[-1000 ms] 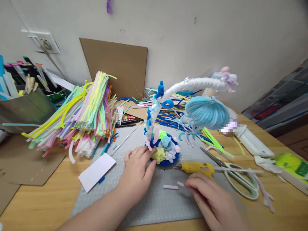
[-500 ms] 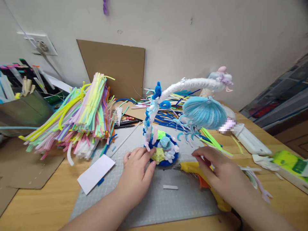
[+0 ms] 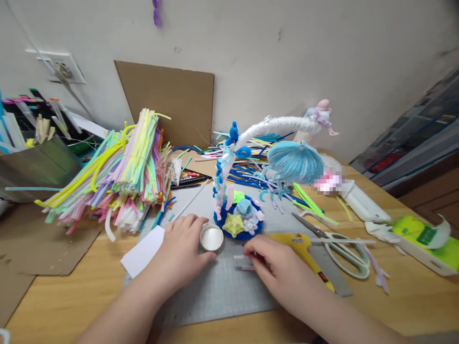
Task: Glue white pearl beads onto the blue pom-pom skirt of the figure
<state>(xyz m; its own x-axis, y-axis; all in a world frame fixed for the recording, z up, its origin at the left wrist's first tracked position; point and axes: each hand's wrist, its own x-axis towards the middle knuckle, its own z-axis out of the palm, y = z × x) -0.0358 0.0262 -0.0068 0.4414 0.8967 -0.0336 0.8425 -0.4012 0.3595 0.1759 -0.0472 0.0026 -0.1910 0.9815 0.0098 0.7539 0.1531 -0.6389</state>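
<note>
My left hand point(image 3: 184, 243) rests on the mat, its thumb and forefinger curved round a small round white dish point(image 3: 211, 238). My right hand point(image 3: 274, 263) is pinched at the end of a short pale strip point(image 3: 241, 257); its fingertips are partly hidden. Just below lies a second pale strip point(image 3: 245, 268). Beyond both hands stands a pipe-cleaner lamp-like model, with a white curved arm point(image 3: 276, 125), a light-blue shell point(image 3: 296, 162) hanging from it and a dark-blue round base point(image 3: 256, 232) bearing a yellow star point(image 3: 234, 226) and small flowers.
A yellow glue gun point(image 3: 310, 258) and pale-green-handled scissors point(image 3: 349, 255) lie right, on the grey cutting mat point(image 3: 215, 301). A white card point(image 3: 141, 251) lies left. Pipe-cleaner bundles point(image 3: 132, 167) and a metal pen holder point(image 3: 39, 167) stand farther left; cardboard point(image 3: 168, 102) leans on the wall.
My right hand has moved left and nearer the mat, uncovering the scissors. My left hand has drawn back from the model's base, and the white dish now shows beside it. The view has shifted slightly.
</note>
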